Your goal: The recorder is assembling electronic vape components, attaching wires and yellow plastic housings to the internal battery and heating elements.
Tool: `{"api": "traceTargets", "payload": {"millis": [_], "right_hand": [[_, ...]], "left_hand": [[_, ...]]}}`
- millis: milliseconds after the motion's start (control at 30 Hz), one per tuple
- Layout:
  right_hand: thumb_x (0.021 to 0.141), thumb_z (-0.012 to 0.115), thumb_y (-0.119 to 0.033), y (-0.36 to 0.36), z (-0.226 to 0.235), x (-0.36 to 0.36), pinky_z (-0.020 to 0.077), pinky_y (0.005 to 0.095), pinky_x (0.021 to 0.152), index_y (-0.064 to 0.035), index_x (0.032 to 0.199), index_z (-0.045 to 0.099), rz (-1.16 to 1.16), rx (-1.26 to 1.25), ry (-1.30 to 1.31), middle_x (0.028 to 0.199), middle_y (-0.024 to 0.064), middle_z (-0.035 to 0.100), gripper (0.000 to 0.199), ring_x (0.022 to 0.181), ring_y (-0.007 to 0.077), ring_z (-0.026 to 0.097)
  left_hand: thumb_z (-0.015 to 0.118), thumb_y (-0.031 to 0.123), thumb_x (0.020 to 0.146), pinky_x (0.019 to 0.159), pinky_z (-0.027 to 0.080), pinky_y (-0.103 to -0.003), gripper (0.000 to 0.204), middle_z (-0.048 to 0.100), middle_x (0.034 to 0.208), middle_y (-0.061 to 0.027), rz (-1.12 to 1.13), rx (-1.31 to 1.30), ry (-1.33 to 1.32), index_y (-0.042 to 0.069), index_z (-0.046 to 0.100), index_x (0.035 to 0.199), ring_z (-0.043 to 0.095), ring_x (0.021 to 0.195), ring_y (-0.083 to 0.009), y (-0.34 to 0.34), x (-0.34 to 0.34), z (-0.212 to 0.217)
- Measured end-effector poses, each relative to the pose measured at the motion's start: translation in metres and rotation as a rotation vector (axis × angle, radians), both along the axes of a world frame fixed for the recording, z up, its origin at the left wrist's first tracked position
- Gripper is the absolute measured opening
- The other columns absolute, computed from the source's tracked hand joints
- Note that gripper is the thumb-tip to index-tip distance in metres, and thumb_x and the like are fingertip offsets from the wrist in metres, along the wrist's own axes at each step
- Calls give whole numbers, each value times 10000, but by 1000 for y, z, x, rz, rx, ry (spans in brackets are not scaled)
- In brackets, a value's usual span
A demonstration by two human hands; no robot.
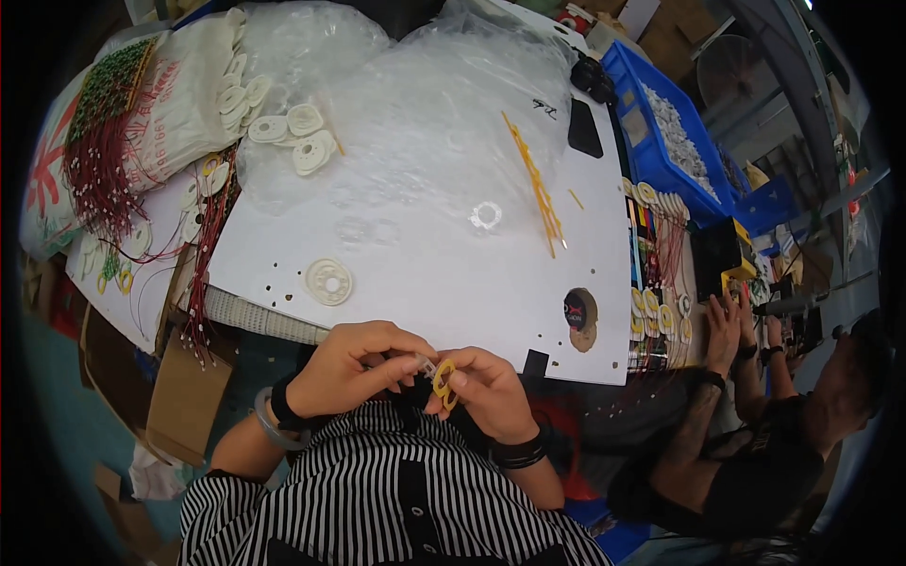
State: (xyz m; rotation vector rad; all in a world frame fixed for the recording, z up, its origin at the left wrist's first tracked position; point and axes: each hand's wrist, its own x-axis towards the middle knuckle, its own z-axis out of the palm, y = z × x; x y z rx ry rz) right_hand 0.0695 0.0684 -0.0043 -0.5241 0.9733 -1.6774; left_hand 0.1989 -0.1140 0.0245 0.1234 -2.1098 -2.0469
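Close in front of my body, both hands meet just off the near edge of the white board (425, 292). My right hand (491, 391) is closed with a yellow ring-shaped piece (444, 377) between thumb and fingers. Thumb and fingertips of my left hand (354, 368) pinch a small clear or whitish piece (425, 365) against the yellow one; its exact kind is too small to tell. Beyond my left hand, a round white plastic part (327, 281) with a hole in its middle lies on the board.
Clear plastic sheeting (406, 123) covers the far board, with yellow strips (533, 184) on it. White plastic parts (300, 137) and red wires (99, 174) lie left. A blue crate (665, 123) of small white pieces stands right, beyond wired parts (661, 236). A co-worker (755, 424) sits there.
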Motion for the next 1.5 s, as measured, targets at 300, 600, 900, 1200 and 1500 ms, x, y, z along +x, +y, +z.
{"api": "traceTargets", "payload": {"millis": [300,600,900,1200,1500], "right_hand": [[955,542,-78,-7,-1,14,542,251,674,42,1092,585,-90,27,366,1179,143,533,187,860,187,654],[956,536,-69,-8,4,16,533,220,676,43,1127,571,-235,56,454,1137,135,569,206,850,168,656],[955,557,-83,-13,0,18,493,207,672,2,1205,511,-258,20,391,987,57,629,268,783,63,573],[947,568,-128,-1,4,11,458,217,577,8,1136,515,-302,73,544,875,57,635,239,620,78,546],[951,542,-106,-2,7,10,456,215,530,34,1093,505,-317,50,575,788,71,615,202,561,89,551]], "left_hand": [[567,108,949,556,538,-190,255,642,954,-78,-26,445,-124,-22,603,1165,603,792,-82,5,-1,-8],[548,111,954,538,552,-213,292,638,957,-95,99,465,-113,-43,590,1198,619,767,-121,5,-1,-8],[500,99,948,469,550,-231,273,615,889,-135,202,370,-157,-85,589,1129,612,682,-145,19,-7,-14],[485,99,981,635,565,-254,315,644,1074,-183,-40,346,-64,-95,546,1221,651,849,-206,18,-17,-9],[474,101,987,660,558,-252,313,645,1085,-171,21,450,-134,-105,550,1209,644,839,-197,6,-11,-40]]}}
